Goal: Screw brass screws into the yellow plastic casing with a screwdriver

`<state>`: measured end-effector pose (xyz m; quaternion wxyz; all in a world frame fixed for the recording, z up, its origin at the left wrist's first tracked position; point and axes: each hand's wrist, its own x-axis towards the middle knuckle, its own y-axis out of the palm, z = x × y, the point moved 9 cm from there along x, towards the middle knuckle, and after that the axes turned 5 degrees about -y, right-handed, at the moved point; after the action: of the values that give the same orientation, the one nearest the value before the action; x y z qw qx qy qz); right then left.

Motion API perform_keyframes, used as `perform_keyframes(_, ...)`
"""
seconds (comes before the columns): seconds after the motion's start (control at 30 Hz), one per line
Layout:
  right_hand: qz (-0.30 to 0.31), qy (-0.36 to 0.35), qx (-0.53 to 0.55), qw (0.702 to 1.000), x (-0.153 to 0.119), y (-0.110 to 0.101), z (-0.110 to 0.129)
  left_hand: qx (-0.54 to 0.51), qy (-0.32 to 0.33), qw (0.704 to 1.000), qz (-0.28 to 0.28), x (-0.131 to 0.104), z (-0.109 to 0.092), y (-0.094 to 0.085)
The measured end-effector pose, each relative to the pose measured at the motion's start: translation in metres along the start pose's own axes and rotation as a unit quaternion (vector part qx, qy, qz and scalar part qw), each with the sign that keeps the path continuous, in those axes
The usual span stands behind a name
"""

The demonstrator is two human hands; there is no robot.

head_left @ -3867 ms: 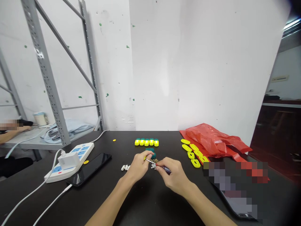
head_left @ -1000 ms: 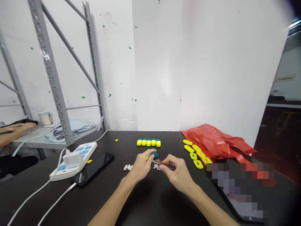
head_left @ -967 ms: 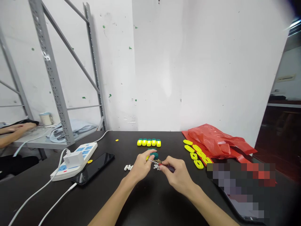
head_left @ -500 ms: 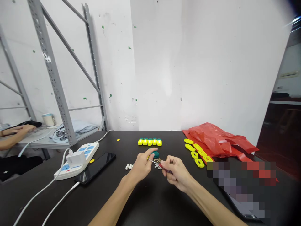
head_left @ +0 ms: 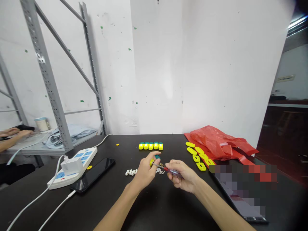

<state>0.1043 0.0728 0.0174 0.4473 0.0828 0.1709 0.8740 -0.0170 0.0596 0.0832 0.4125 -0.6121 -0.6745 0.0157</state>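
Clasped in the thumb and fingers of the left hand (head_left: 145, 169): a small yellow piece (head_left: 151, 162), mostly covered by the grip. Closed around the handle in the right hand (head_left: 181, 175): a screwdriver (head_left: 173, 172), with its shaft pointing at the left fingertips and the yellow piece; too small to tell whether touching at the tip. Just beyond the left fingers, green parts (head_left: 157, 157), partly hidden. Between and beneath the hands, brass-coloured bits (head_left: 162, 165) and small pale pieces (head_left: 159, 171) on the black table (head_left: 149, 205). Beside the left hand, white pieces (head_left: 131, 172). Farther back, in a row, five yellow-and-green cases (head_left: 150, 146), with insides hidden. To the right, yellow frames (head_left: 196, 157) with openings, near the edge of a crumpled red plastic bag (head_left: 216, 141); contents impossible to see. Nearer, at right, a dark flat device (head_left: 243, 205), partly blurred out. To the left, a black phone (head_left: 93, 175), a yellow disc (head_left: 89, 167) and a power strip (head_left: 89, 157), with a white charger (head_left: 71, 165) plugged in. Far left, on a grey side table (head_left: 29, 141), a mug (head_left: 42, 124) with its inside hidden, near a co-worker's hands (head_left: 24, 133).
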Motion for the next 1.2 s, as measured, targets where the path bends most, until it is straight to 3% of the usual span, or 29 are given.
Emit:
perform_keyframes(0.1,-0.003,-0.007,-0.052,0.999,-0.004,-0.005,0.011,-0.137,-0.084,0.986,0.036,-0.001,0.009,0.009)
perform_keyframes(0.2,-0.027,-0.06,-0.026,0.997,-0.005,-0.01,0.026,-0.279,-0.149,0.945,0.085,-0.005,0.015,0.023)
perform_keyframes(0.37,-0.159,-0.193,0.018,0.968,-0.005,-0.032,0.049,-0.365,-0.193,0.892,0.185,-0.014,0.011,0.044)
perform_keyframes(0.5,-0.252,-0.247,-0.105,0.93,-0.009,-0.054,0.059,-0.275,-0.163,0.907,0.274,-0.023,0.004,0.058)
perform_keyframes(0.63,-0.297,-0.32,-0.33,0.837,-0.015,-0.063,0.075,-0.189,-0.131,0.929,0.289,-0.027,0.009,0.068)
perform_keyframes(0.73,-0.283,-0.268,-0.473,0.79,-0.007,-0.066,0.067,-0.137,-0.145,0.935,0.294,-0.03,0.02,0.075)
perform_keyframes(0.9,-0.254,-0.16,-0.606,0.736,0.004,-0.071,0.046,0.059,-0.072,0.972,0.214,-0.025,0.014,0.061)
perform_keyframes(1.0,-0.248,-0.138,-0.634,0.719,0.005,-0.073,0.042,0.096,-0.054,0.972,0.208,-0.026,0.009,0.059)
perform_keyframes(1.2,-0.228,-0.119,-0.651,0.715,0.005,-0.074,0.038,0.104,-0.057,0.974,0.194,-0.022,0.003,0.054)
